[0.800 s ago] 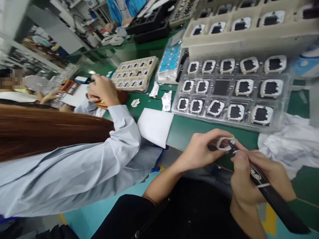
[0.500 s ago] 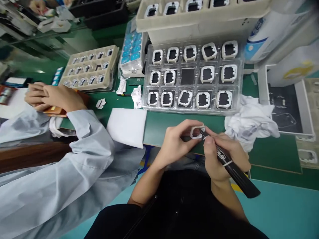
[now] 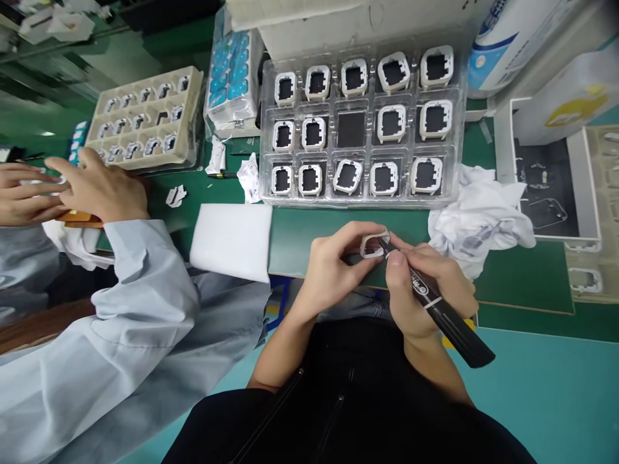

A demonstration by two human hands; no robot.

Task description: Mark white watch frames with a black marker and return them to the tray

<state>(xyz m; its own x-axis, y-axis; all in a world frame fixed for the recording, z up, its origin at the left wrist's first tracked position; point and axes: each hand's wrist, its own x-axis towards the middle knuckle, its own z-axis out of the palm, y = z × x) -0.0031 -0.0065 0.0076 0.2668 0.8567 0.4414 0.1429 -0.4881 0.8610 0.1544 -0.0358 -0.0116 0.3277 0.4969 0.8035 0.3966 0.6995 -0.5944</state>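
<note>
Between the thumb and fingers of my left hand [image 3: 333,264] is a small white square frame [image 3: 372,247], held up just past the table's front edge. My right hand [image 3: 430,283] grips a black marker pen [image 3: 447,322], its tip at the right inner side of the frame. Whether the tip touches the frame I cannot tell. Just beyond my hands lies a clear plastic tray [image 3: 333,201] with rows of similar white frames. One compartment [image 3: 351,131] in its middle row holds no frame.
A crumpled white cloth [image 3: 478,219] lies right of the tray, beside an open box [image 3: 587,200]. To the left are a white foam sheet [image 3: 232,240] and a beige tray [image 3: 191,138] of parts. A co-worker's hands [image 3: 104,187] work at far left.
The view has shifted, so the trays sit further left and higher. My hands keep the frame and marker pen together much as before. The co-worker's hands have moved apart somewhat.
</note>
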